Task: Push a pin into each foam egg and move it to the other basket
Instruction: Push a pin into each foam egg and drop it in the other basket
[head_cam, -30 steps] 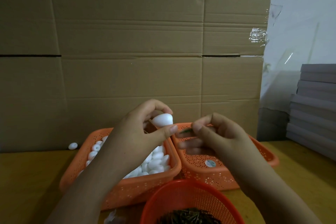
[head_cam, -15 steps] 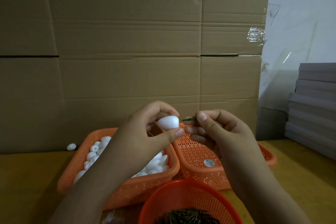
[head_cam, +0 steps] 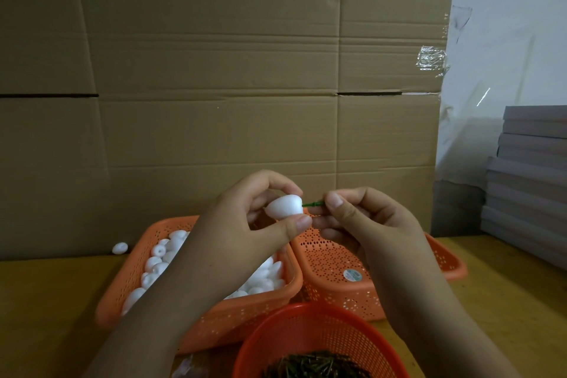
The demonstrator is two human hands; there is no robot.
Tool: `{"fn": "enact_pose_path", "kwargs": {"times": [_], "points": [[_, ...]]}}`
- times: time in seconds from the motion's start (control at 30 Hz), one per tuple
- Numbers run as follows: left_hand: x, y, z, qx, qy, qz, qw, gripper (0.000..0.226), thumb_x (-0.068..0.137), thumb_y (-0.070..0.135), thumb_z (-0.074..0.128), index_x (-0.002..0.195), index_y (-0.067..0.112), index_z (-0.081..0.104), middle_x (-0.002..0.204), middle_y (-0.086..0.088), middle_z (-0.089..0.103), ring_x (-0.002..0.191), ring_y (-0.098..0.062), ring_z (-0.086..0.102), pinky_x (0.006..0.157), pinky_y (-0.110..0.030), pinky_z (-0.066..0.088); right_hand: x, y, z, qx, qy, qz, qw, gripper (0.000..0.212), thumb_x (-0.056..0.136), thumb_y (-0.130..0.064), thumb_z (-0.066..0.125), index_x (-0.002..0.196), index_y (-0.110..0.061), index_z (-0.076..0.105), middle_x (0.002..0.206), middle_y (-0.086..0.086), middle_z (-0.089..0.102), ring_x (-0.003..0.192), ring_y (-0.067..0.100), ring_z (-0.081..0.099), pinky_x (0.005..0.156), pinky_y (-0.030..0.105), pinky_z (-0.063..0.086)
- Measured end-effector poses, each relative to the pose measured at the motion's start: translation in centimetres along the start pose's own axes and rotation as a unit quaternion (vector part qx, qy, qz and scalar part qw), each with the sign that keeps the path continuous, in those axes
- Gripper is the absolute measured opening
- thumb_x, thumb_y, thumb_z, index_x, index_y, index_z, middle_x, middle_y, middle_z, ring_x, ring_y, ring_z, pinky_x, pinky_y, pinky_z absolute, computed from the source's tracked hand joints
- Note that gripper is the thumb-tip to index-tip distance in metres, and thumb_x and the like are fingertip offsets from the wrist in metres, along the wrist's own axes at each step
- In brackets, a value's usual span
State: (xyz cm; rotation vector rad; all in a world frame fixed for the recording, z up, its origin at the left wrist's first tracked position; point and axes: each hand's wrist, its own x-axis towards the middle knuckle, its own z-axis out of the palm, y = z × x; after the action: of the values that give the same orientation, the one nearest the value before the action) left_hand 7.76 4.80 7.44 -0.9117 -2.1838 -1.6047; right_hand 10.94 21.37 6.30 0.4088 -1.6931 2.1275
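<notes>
Green pin [head_cam: 313, 203] tip now touches foam egg [head_cam: 283, 206].

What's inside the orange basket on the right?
The right basket shows only its bare perforated wall and a round sticker; no eggs show. The right hand, pinching a green pin, and its arm cover most of the inside, so I can't tell what lies there.

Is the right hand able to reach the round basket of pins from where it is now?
Probably yes. The round basket sits just below the right hand with nothing between them. But that hand now pinches a green pin at the foam egg, so it must finish first.
</notes>
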Motion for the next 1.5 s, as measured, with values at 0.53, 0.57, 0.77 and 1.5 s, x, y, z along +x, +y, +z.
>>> {"fn": "enact_pose_path", "kwargs": {"times": [0.53, 0.57, 0.77, 1.5], "points": [[-0.1, 0.3, 0.2, 0.004, 0.002, 0.005, 1.0, 0.026, 0.064, 0.042, 0.072, 0.088, 0.036, 0.063, 0.087, 0.009, 0.073, 0.065, -0.002, 0.066, 0.062, -0.013, 0.051, -0.1, 0.3, 0.5, -0.095, 0.008, -0.029, 0.995, 0.024, 0.068, -0.033, 0.067, 0.079, -0.012, 0.072, 0.066, -0.003, 0.069, 0.064, 0.002, 0.064, 0.062, 0.011, 0.05], [-0.2, 0.3, 0.2, 0.011, 0.002, 0.007, 1.0, 0.025, 0.066, 0.041, 0.073, 0.087, 0.036, 0.063, 0.087, 0.009, 0.073, 0.065, -0.002, 0.066, 0.063, -0.014, 0.052, -0.2, 0.3, 0.6, -0.099, 0.007, -0.033, 0.995, 0.025, 0.068, -0.033, 0.066, 0.078, -0.011, 0.072, 0.065, -0.004, 0.069, 0.063, 0.001, 0.064, 0.061, 0.01, 0.048], [-0.3, 0.1, 0.3, 0.076, 0.005, 0.015, 0.997, 0.023, 0.076, 0.029, 0.078, 0.088, 0.038, 0.06, 0.087, 0.015, 0.072, 0.071, -0.002, 0.068, 0.069, -0.021, 0.055, -0.2, 0.4, 0.7, -0.128, 0.003, -0.045, 0.991, 0.028, 0.069, -0.036, 0.062, 0.078, -0.011, 0.07, 0.066, -0.008, 0.07, 0.063, -0.003, 0.064, 0.058, 0.007, 0.046], [0.1, 0.2, 0.4, -0.067, 0.036, 0.021, 0.997, 0.031, 0.071, 0.037, 0.069, 0.101, 0.03, 0.065, 0.092, 0.007, 0.072, 0.068, -0.009, 0.068, 0.06, -0.016, 0.05, -0.2, 1.1, 0.9, 0.057, -0.041, 0.079, 0.994, 0.023, 0.075, -0.034, 0.064, 0.077, -0.013, 0.073, 0.072, 0.001, 0.068, 0.059, 0.006, 0.059, 0.059, 0.017, 0.052]]}}
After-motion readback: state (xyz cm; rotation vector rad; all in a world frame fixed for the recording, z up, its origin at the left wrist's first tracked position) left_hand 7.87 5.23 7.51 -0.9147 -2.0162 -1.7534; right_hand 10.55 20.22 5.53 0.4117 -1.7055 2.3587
